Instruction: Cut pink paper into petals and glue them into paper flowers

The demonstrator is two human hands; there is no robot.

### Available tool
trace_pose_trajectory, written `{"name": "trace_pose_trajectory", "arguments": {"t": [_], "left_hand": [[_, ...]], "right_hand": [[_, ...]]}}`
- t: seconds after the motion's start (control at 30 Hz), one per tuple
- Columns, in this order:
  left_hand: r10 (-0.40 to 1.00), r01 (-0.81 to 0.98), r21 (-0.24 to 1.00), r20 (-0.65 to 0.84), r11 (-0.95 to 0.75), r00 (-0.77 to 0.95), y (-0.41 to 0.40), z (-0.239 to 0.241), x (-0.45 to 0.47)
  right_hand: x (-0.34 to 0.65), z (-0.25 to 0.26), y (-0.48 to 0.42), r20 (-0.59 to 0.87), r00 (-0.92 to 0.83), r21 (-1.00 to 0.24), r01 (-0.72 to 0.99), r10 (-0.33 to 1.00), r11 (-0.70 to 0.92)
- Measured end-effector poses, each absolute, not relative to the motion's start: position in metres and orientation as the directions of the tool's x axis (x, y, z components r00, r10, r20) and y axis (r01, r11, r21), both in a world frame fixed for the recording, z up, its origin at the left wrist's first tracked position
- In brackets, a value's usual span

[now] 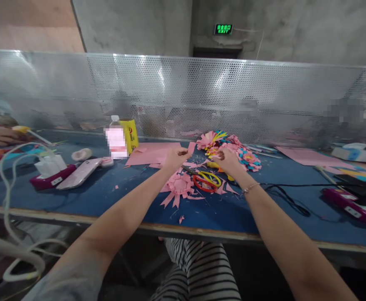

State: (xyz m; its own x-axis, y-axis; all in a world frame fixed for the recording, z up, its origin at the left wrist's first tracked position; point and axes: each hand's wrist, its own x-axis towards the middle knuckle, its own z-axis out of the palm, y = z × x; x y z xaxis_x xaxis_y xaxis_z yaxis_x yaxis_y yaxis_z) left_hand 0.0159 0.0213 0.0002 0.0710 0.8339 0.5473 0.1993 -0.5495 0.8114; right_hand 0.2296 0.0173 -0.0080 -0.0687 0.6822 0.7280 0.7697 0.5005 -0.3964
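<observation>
My left hand (176, 158) is closed, pinching a small pink paper strip (191, 147) above the blue table (76, 194). My right hand (227, 161) is curled shut just to its right; what its fingers hold is hidden. Below and between the hands lie a pink fringed paper flower (179, 186) and two pairs of scissors, one red-handled (203, 184) and one yellow-handled (212, 176). Behind my right hand sits a pile of finished paper flowers (233, 148) in pink, blue and yellow. A pink paper sheet (150, 154) lies flat behind my left hand.
A bottle (116, 140) and a yellow box (131, 133) stand at back left, near a phone (81, 173) and a magenta tissue holder (49, 175). A perforated metal screen (183, 96) walls the far edge. Black cable (286, 196) and a magenta device (352, 200) lie right. Another person's hand (1, 136) rests far left.
</observation>
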Motion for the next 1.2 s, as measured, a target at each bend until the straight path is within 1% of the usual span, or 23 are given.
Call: {"name": "trace_pose_trajectory", "arguments": {"t": [0.03, 0.07, 0.1, 0.17, 0.23, 0.33, 0.4, 0.5, 0.6, 0.63, 0.7, 0.87, 1.2], "left_hand": [[0.822, 0.185, 0.801, 0.561, -0.569, 0.098, 0.021, -0.001, 0.018], [0.811, 0.174, 0.792, 0.57, -0.586, 0.133, 0.02, -0.003, 0.02], [0.801, 0.169, 0.784, 0.575, -0.598, 0.166, 0.018, -0.004, 0.022], [0.785, 0.164, 0.77, 0.584, -0.616, 0.206, 0.015, -0.005, 0.026], [0.78, 0.162, 0.767, 0.585, -0.621, 0.222, 0.012, -0.006, 0.03], [0.788, 0.168, 0.774, 0.57, -0.61, 0.233, 0.01, -0.007, 0.032], [0.793, 0.163, 0.782, 0.561, -0.602, 0.235, 0.009, -0.007, 0.033], [0.826, 0.052, 0.841, 0.514, -0.538, 0.231, 0.007, -0.006, 0.036], [0.882, -0.121, 0.91, 0.414, -0.397, 0.225, 0.006, -0.005, 0.04], [0.894, -0.162, 0.918, 0.391, -0.362, 0.22, 0.006, -0.005, 0.041], [0.9, -0.196, 0.915, 0.389, -0.353, 0.198, 0.006, -0.005, 0.042], [0.867, -0.162, 0.891, 0.451, -0.424, 0.21, 0.002, -0.004, 0.041], [0.898, -0.137, 0.91, 0.411, -0.392, 0.159, -0.005, 0.001, 0.042]], "right_hand": [[0.221, -0.005, 0.015, 0.683, -0.035, -0.523, 0.674, 0.73, 0.522], [0.212, -0.003, 0.013, 0.651, -0.031, -0.613, 0.568, 0.758, 0.549], [0.204, -0.001, 0.01, 0.642, -0.041, -0.656, 0.485, 0.765, 0.577], [0.191, 0.0, 0.003, 0.675, -0.052, -0.661, 0.4, 0.736, 0.635], [0.183, -0.001, -0.004, 0.696, -0.087, -0.639, 0.376, 0.713, 0.671], [0.179, -0.003, -0.01, 0.683, -0.128, -0.65, 0.344, 0.719, 0.678], [0.178, -0.003, -0.012, 0.668, -0.105, -0.671, 0.344, 0.737, 0.657], [0.176, -0.001, -0.013, 0.641, -0.055, -0.707, 0.345, 0.765, 0.617], [0.175, 0.0, -0.014, 0.607, -0.06, -0.742, 0.313, 0.792, 0.593], [0.174, 0.001, -0.014, 0.598, -0.058, -0.752, 0.306, 0.8, 0.584], [0.174, 0.002, -0.015, 0.578, -0.05, -0.769, 0.302, 0.815, 0.564], [0.175, 0.001, -0.015, 0.538, -0.048, -0.797, 0.298, 0.842, 0.526], [0.175, -0.005, -0.009, 0.513, -0.036, -0.829, 0.241, 0.858, 0.505]]}}
